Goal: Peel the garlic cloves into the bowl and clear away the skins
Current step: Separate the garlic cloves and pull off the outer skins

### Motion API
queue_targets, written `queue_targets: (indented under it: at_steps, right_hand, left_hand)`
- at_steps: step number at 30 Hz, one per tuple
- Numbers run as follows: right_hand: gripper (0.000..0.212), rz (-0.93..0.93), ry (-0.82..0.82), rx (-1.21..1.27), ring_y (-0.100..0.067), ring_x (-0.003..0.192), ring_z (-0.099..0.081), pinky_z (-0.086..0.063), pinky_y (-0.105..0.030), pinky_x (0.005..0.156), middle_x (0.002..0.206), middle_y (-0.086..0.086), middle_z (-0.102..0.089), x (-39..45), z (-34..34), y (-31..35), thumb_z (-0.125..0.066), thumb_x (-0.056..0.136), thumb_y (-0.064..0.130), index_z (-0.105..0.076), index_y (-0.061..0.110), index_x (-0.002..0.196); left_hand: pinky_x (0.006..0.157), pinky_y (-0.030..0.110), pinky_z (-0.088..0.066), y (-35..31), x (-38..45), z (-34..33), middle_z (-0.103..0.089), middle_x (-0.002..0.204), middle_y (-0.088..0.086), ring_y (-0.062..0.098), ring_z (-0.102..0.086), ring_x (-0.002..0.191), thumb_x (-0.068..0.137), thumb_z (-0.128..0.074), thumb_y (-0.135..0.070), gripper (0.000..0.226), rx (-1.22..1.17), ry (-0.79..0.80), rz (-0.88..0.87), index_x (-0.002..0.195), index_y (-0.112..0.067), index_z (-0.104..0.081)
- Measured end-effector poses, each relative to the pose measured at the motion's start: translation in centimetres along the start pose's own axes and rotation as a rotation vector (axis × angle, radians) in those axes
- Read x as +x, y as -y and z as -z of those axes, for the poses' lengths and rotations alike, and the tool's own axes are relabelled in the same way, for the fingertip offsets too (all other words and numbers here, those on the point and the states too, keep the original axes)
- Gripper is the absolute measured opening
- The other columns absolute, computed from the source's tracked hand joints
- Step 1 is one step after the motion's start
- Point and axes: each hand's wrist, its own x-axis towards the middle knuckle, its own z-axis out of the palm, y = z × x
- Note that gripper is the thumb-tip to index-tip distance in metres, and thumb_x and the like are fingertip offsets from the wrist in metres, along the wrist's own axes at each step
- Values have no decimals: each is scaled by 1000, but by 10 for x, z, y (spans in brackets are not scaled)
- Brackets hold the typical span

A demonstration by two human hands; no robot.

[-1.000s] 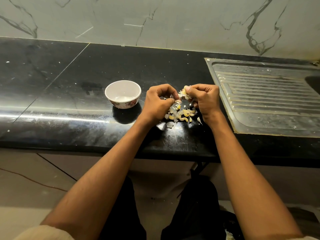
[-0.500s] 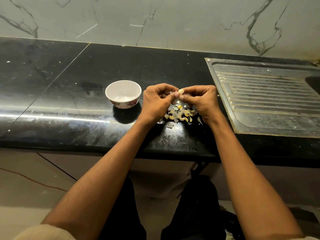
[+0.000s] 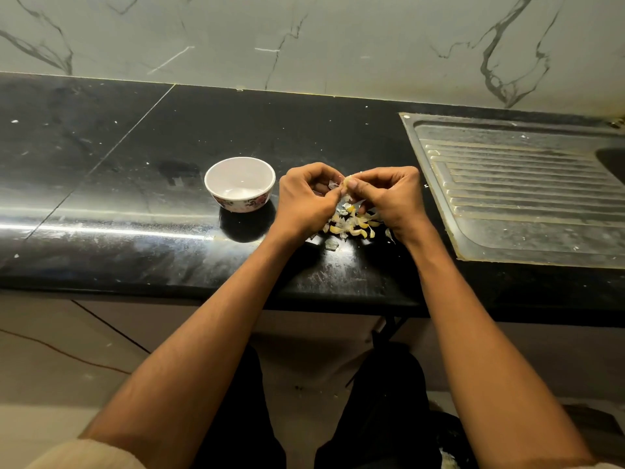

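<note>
Both hands meet above desk (image 3: 142, 198): left hand (image 3: 306, 201) and right hand (image 3: 389, 198) pinch garlic clove (image 3: 346, 181), apparently mid-peel; bowl (image 3: 240, 184) just left, nearer left hand.

- No readable text, labels, brands or numbers showed up anywhere in the head view.
- The bowl (image 3: 239, 183) only had a flower pattern around its outside, no lettering I could make out.
- The countertop (image 3: 135, 157), the marble wall (image 3: 304, 38) and the drainboard (image 3: 514, 184) carried no writing or signs either.
</note>
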Motion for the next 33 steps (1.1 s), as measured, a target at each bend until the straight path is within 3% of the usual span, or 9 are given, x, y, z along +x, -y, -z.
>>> queue_targets:
  at_steps: [3, 6, 10, 17, 22, 29, 33]
  right_hand:
    - [4, -19, -48, -6, -27, 57, -68, -56, -29, 50, 76, -9, -78, 0, -1, -1, -81, 86, 7, -81, 11, 86]
    - [3, -28, -45, 17, -23, 52, -64, -54, -27, 49, 77, -7, -78, 0, -1, 0, -81, 86, 8, -81, 10, 88]
    - [5, -67, -35, 72, -11, 52, -64, -53, -22, 50, 74, -1, -76, 0, -5, 2, -78, 87, 2, -79, 6, 89]
    - [6, -51, -2, 33, -10, 50, -63, -51, -20, 50, 64, -5, -74, -3, -8, 4, -77, 86, -4, -78, 2, 86]
    - [5, -11, -52, 27, -15, 56, -67, -54, -24, 51, 67, -7, -75, -3, -7, 5, -78, 86, -2, -79, 2, 87]
    - [3, -86, -105, 100, -15, 55, -65, -53, -25, 49, 69, -7, -75, 1, -6, 5, -77, 89, 4, -78, 3, 87]
    - [10, -113, -203, 147, -13, 57, -66, -50, -22, 47, 76, -9, -76, 5, -1, 1, -79, 89, 8, -78, -1, 92]
  left_hand:
    - [70, 31, -63, -3, -1, 0, -76, 83, 3, 22, -73, 78, 74, -91, -15, 25, 27, 45, -11, 93, -11, -75]
    - [66, 26, -60, -3, -1, -1, -75, 80, 3, 18, -72, 71, 69, -95, -19, 32, 33, 29, 4, 91, -10, -74]
    - [65, 34, -63, 0, 1, -3, -74, 76, 7, 23, -73, 68, 74, -92, -19, 23, 62, -8, 28, 86, -9, -74]
    - [62, 45, -64, -2, -2, -2, -75, 70, 12, 24, -75, 62, 87, -75, 2, 3, 43, 21, 61, 85, -1, -76]
    - [59, 40, -64, -2, -1, -2, -75, 71, 10, 22, -74, 59, 87, -73, 3, 7, 68, 35, -18, 92, 0, -78]
    - [61, 30, -60, -1, 3, -3, -76, 82, 12, 20, -74, 67, 94, -66, 3, 10, -13, -25, 21, 98, 0, -75]
    - [77, 41, -64, 8, 7, -4, -78, 94, 6, 18, -75, 83, 100, -62, -6, 19, 6, -81, 61, 112, -8, -76]
